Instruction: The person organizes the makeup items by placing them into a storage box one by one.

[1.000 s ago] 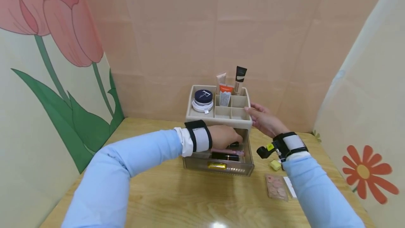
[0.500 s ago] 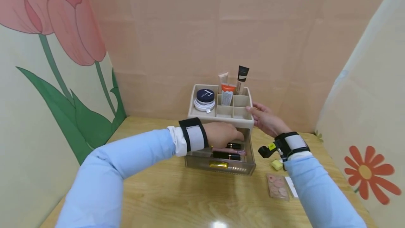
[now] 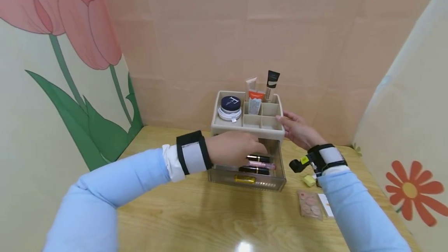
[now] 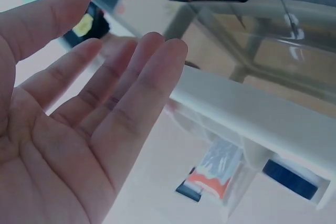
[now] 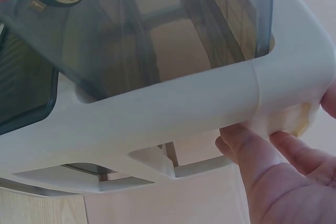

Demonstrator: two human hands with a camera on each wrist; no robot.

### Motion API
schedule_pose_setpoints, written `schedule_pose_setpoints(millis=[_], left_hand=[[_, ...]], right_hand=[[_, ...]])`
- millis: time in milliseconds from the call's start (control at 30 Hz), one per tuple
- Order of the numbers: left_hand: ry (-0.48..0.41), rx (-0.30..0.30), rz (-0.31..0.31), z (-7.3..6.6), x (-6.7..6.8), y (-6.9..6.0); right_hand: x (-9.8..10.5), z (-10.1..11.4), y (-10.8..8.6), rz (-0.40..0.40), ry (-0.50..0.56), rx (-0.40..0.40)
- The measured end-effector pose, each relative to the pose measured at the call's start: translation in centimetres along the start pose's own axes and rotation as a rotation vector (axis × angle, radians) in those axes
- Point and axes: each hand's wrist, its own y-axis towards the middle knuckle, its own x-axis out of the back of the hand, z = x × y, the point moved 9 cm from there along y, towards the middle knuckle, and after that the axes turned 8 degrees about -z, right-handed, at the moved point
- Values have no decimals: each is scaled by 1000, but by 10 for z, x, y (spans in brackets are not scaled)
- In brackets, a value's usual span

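Drawer (image 3: 269,184) pulled out at six o'clock from a cream box (image 3: 266,132), where two black lipsticks (image 3: 258,158) and a pink stick (image 3: 260,165) lie side by side within. The left hand (image 3: 229,149), coming in from nine o'clock, hangs over them with fingers loosely extended, thumb well apart, holding nothing. At the box's four o'clock corner, the right hand (image 3: 299,131) grips the side, thumb at the rim. The drawer looks light and stiff, its see-through plastic probably slick and crackable; the gold handle (image 3: 245,179) at six o'clock seems the surest hold.
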Motion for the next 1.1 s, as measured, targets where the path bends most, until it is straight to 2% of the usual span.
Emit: schedule_pose_setpoints(millis=[133, 333, 500, 667, 867, 1100], left_hand=[[40, -7, -33, -10, 4, -13], [143, -79, -131, -34, 5, -29], [233, -121, -199, -45, -6, -38], [341, -183, -304, -57, -18, -43], [411, -247, -349, -65, -31, -46], [655, -349, -462, -76, -45, -50]], right_hand=[[0, 0, 1, 2, 5, 1], [-1, 0, 1, 5, 20, 2], [-1, 0, 1, 11, 41, 10], [-1, 0, 1, 6, 46, 7], [-1, 0, 1, 4, 48, 2], [0, -1, 3, 5, 54, 15]])
